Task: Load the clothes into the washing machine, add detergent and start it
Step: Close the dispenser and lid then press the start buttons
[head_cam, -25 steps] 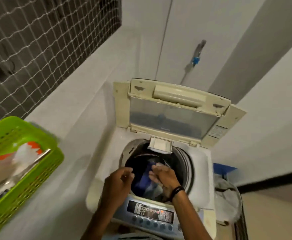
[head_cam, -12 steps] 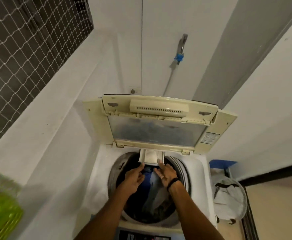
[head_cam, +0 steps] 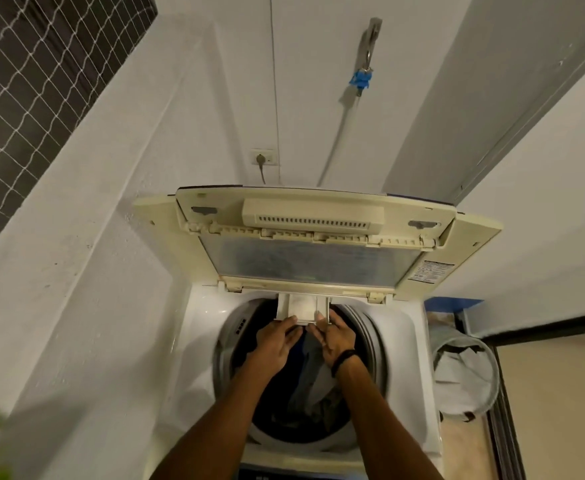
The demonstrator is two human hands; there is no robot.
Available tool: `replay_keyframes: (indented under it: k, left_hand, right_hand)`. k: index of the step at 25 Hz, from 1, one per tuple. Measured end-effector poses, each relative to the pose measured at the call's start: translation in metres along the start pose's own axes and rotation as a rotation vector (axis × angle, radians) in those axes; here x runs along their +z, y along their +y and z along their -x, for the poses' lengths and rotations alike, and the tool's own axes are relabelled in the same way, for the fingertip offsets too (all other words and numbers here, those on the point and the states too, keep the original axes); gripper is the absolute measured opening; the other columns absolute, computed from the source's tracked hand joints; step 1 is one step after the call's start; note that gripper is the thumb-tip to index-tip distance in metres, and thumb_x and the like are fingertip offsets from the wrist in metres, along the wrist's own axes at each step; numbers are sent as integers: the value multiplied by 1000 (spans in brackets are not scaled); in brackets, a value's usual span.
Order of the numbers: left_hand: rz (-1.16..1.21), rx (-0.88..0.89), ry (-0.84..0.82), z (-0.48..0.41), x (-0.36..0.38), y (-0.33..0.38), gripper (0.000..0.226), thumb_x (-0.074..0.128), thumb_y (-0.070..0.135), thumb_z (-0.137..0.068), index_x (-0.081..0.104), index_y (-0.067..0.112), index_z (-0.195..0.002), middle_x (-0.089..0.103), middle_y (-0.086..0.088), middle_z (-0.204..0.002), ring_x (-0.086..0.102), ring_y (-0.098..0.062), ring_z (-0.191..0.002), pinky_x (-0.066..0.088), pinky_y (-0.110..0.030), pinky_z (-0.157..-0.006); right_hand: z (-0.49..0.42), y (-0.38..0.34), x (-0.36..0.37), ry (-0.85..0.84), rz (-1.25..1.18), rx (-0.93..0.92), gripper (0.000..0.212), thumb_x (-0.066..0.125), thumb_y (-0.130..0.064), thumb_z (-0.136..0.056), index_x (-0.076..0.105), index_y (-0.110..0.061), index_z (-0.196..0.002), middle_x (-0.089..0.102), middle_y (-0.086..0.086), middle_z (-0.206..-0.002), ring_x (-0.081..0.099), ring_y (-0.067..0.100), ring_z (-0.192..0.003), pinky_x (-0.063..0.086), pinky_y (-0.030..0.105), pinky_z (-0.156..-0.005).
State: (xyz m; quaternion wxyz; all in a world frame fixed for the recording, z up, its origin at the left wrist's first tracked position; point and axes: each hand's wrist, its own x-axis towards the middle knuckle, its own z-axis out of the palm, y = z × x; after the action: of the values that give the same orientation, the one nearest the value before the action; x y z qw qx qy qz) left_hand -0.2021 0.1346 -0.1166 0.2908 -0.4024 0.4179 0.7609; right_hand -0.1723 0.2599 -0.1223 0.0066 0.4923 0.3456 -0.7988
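White walls close round the washing machine point(head_cam: 407, 344), lid up. At 12 o'clock of the drum point(head_cam: 370, 341) the detergent drawer point(head_cam: 303, 308) juts out. The left hand point(head_cam: 273, 344) lays straight, together fingers on its lip; the right hand point(head_cam: 336, 337) pinches its corner. Best slid level, both sides evenly. Clothes point(head_cam: 313, 382) lie in the drum; powder in the drawer, cannot tell.
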Motion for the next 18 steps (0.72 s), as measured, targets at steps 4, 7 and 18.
replay_keyframes:
  k: [4,7,18]
  left_hand:
    - [34,31,11,-3,4,0,39,72,-2,-83,60,-7,-119,68,-23,-115,67,-32,-107,60,-34,-82]
    - [56,41,8,-6,5,4,41,74,-2,-81,60,-9,-119,68,-24,-114,68,-31,-106,60,-33,-82]
    - [36,78,40,-12,16,11,30,74,-1,-82,64,-10,-110,67,-24,-112,69,-27,-97,61,-29,-77]
  right_hand:
    - [-1,-5,4,10,15,-2,47,67,2,-88,54,2,-133,71,17,-102,70,28,-88,62,29,-69]
    - [-6,-7,8,26,11,0,51,67,3,-87,52,1,-136,69,20,-113,69,35,-100,62,31,-73]
    - [-4,-15,26,126,-59,25,60,64,5,-89,37,5,-142,68,16,-103,67,24,-75,60,25,-55]
